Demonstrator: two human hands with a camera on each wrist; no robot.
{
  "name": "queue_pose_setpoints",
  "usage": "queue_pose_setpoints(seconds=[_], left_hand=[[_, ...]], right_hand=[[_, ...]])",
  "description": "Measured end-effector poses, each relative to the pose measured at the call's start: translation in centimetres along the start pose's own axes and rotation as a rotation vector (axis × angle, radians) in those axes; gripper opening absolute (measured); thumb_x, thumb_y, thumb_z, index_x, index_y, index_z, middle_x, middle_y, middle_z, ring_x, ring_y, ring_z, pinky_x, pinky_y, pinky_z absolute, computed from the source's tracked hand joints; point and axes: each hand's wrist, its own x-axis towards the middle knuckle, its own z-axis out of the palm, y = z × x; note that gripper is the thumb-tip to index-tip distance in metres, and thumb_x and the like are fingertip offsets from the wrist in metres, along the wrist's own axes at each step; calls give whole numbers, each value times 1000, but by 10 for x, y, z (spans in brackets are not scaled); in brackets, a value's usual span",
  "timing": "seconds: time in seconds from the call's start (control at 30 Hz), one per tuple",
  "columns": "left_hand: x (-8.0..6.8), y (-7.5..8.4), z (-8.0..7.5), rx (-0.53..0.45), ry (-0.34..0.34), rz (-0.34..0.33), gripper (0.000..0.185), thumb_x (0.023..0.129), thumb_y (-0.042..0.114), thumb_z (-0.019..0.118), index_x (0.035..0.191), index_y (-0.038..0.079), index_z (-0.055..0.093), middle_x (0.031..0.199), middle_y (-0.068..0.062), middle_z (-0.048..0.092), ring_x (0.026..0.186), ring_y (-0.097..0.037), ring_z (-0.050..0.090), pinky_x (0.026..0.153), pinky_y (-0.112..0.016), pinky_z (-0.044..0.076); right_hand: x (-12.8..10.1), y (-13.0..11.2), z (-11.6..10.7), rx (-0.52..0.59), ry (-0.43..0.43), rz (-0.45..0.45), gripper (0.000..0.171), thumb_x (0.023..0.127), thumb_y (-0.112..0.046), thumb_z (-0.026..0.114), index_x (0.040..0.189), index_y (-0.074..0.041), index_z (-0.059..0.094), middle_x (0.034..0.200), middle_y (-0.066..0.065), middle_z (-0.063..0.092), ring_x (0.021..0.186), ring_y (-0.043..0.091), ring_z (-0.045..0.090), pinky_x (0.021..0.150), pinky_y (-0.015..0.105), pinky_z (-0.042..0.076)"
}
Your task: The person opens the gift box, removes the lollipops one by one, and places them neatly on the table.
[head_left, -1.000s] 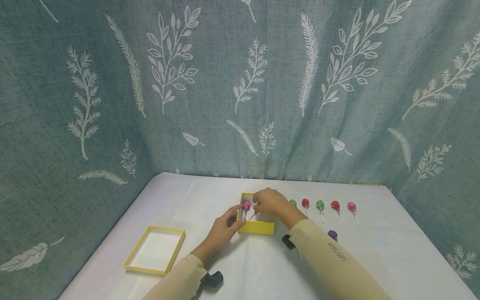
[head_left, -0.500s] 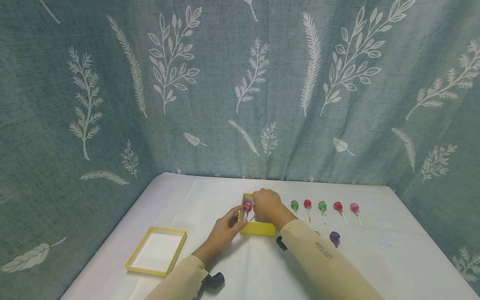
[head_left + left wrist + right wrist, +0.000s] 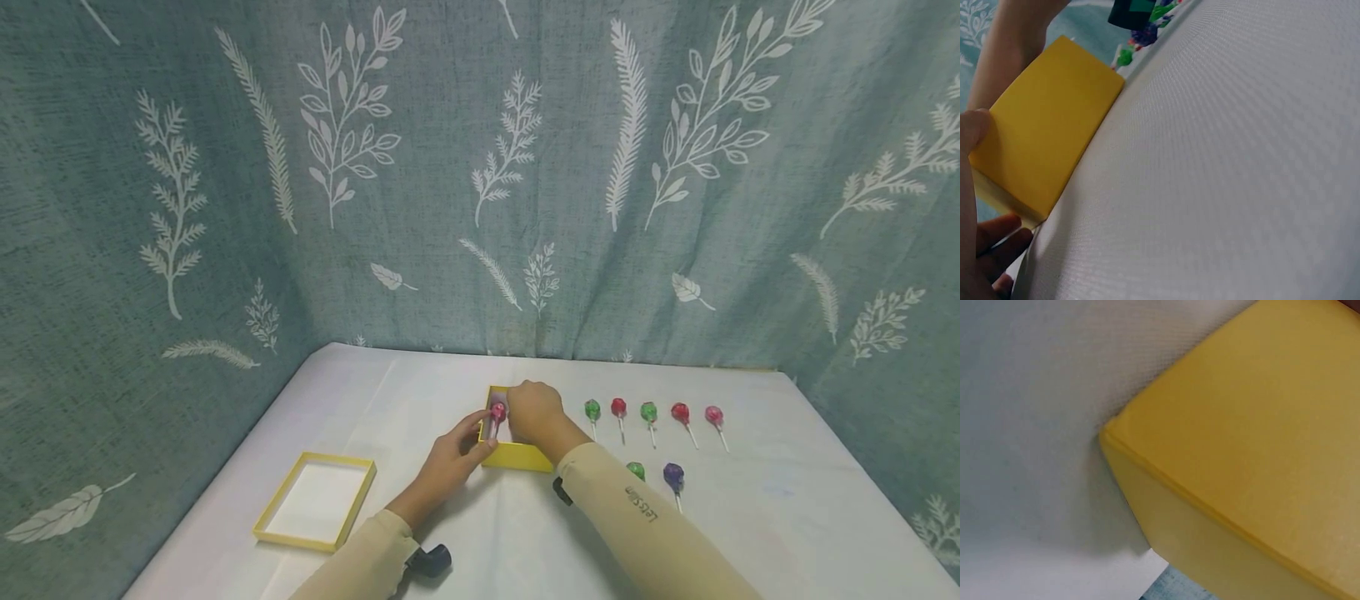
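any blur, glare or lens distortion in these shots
Head view: even soft light, no glare, wide-angle bending toward the edges, the lollipops small but sharp. Left wrist view: the yellow box and the white cloth are sharp, the far top edge blurs. Right wrist view: very close, the box wall slightly soft.
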Motion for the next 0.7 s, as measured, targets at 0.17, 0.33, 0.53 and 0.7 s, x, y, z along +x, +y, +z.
queue_pose_setpoints(seconds=[0.17,0.33,0.53,0.7], left_hand=[[0,0,0,7,0,1,52,84,47,54,131,34,39,130,4,46,118,-23,44,95,-54,30],[0,0,0,-4,-3,4,51,84,46,55,131,34,40,129,3,47,118,-23,44,95,-54,30],[-1,0,-1,-12,2,25,51,84,44,56,131,32,40,128,1,49,116,-23,46,95,-50,32],[-1,0,-1,-18,1,35,52,84,47,55,132,31,41,126,-2,50,113,-22,49,94,-47,35]], right_hand=[[2,-1,2,-1,-10,-10,26,78,-31,67,96,-12,63,73,1,59,64,18,57,59,36,51],[3,-1,5,-6,-13,-20,28,77,-29,67,100,-13,61,80,2,62,72,20,60,62,38,52],[2,-3,5,-22,-24,-17,28,79,-29,65,103,-14,62,85,2,63,75,21,60,63,41,52],[0,-4,3,-23,-41,-18,31,77,-28,67,105,-14,64,86,2,63,74,20,59,66,42,51]])
